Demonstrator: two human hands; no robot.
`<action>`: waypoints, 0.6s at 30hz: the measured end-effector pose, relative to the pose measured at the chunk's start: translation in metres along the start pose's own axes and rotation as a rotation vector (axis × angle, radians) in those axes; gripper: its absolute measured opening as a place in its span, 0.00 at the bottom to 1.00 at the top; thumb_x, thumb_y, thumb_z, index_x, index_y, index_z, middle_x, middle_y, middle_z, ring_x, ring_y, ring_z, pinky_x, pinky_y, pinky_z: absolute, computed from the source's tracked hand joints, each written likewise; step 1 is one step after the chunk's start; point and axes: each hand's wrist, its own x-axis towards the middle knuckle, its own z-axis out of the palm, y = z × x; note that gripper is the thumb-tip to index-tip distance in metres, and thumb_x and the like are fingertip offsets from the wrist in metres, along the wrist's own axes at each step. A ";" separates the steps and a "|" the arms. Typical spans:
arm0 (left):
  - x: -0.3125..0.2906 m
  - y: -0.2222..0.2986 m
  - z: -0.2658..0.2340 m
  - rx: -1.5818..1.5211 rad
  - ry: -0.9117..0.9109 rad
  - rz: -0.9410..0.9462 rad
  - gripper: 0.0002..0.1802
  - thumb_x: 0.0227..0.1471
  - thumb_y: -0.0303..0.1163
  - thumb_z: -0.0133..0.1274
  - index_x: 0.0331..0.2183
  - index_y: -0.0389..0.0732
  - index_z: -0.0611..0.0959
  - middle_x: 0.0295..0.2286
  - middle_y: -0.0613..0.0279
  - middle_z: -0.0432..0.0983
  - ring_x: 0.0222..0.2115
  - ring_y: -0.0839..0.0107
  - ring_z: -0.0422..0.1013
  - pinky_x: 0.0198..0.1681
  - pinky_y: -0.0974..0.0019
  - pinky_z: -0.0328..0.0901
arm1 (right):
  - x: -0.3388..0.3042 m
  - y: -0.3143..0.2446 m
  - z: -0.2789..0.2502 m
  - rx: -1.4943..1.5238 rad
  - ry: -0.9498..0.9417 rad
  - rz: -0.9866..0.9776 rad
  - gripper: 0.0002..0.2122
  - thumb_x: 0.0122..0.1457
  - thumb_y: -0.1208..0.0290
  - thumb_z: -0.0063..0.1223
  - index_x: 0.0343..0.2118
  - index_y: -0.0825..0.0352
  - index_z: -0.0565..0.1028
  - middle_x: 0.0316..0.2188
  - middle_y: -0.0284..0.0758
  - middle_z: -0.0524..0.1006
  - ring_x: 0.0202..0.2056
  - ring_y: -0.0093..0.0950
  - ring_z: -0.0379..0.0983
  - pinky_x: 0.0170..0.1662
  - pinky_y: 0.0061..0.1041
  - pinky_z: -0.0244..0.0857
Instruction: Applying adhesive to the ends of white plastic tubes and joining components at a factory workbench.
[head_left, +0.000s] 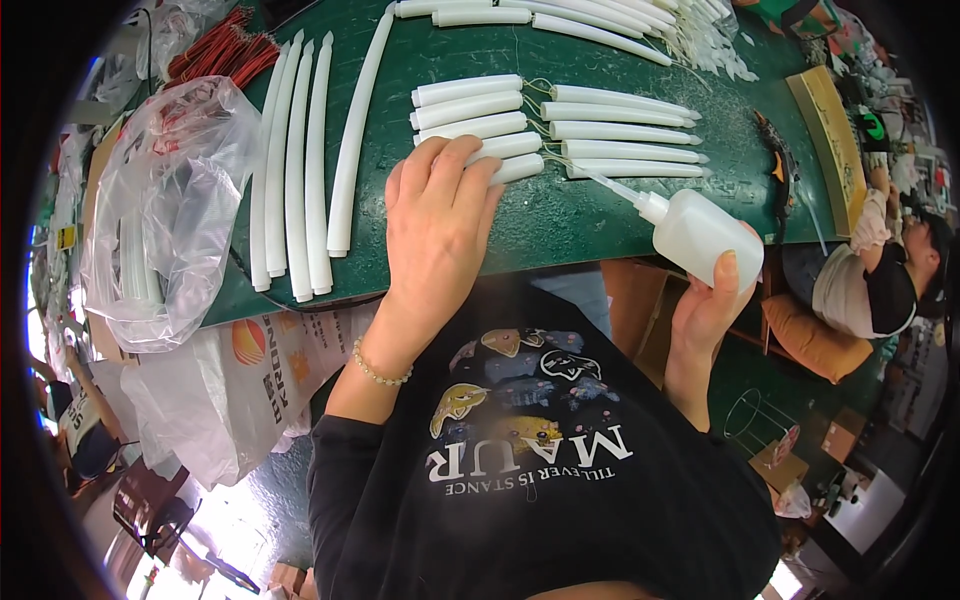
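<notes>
My left hand (435, 225) lies over a row of short white candle tubes (468, 92), its fingers curled onto the nearest ones. Thin pale wires (540, 125) link these tubes to a matching row of tapered candle tops (622, 131) on their right. In my right hand (703, 312) is a translucent white squeeze bottle (705, 238), tilted so its long nozzle points up and left. The nozzle's tip is by the lowest candle top, near the wires; whether it touches cannot be made out. My left fingertips partly hide the tubes beneath them.
Long white taper candles (318, 170) lie at the left beside a clear plastic bag (180, 170) and red wires (222, 55). More candle pieces (600, 30) are piled at the far edge. A black-and-orange tool (778, 165) and a cardboard strip (832, 145) lie right. Another person (880, 270) sits beyond.
</notes>
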 end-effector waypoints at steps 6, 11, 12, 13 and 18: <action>0.000 0.000 0.000 -0.004 -0.012 -0.004 0.14 0.40 0.25 0.60 0.34 0.39 0.79 0.39 0.62 0.73 0.43 0.59 0.67 0.45 0.59 0.61 | 0.005 0.005 -0.002 0.046 -0.004 -0.049 0.26 0.54 0.60 0.53 0.52 0.70 0.64 0.42 0.37 0.71 0.40 0.25 0.71 0.38 0.20 0.65; 0.000 -0.001 0.001 -0.004 -0.010 -0.003 0.14 0.40 0.25 0.61 0.34 0.39 0.79 0.39 0.62 0.73 0.43 0.59 0.67 0.45 0.59 0.61 | 0.007 0.005 0.002 0.032 0.011 -0.037 0.26 0.54 0.59 0.53 0.51 0.70 0.64 0.41 0.37 0.71 0.38 0.23 0.70 0.35 0.18 0.64; 0.000 -0.001 0.001 -0.006 -0.012 -0.004 0.14 0.40 0.25 0.61 0.34 0.39 0.79 0.39 0.62 0.73 0.43 0.59 0.67 0.45 0.59 0.61 | 0.008 0.005 0.005 0.032 0.010 -0.037 0.26 0.54 0.59 0.53 0.51 0.70 0.64 0.41 0.37 0.71 0.38 0.23 0.70 0.35 0.18 0.64; 0.000 -0.001 0.001 -0.008 -0.014 -0.005 0.14 0.40 0.25 0.61 0.34 0.39 0.79 0.39 0.62 0.73 0.43 0.59 0.67 0.45 0.59 0.61 | 0.008 0.005 0.008 0.030 0.026 -0.042 0.26 0.54 0.59 0.53 0.51 0.70 0.64 0.40 0.36 0.71 0.36 0.22 0.70 0.33 0.17 0.62; -0.003 -0.003 0.002 -0.011 -0.036 0.009 0.16 0.41 0.26 0.59 0.37 0.40 0.77 0.41 0.62 0.69 0.45 0.60 0.64 0.46 0.56 0.60 | 0.011 0.011 0.010 0.004 0.035 -0.041 0.26 0.54 0.59 0.53 0.51 0.70 0.64 0.38 0.34 0.72 0.32 0.18 0.68 0.27 0.13 0.56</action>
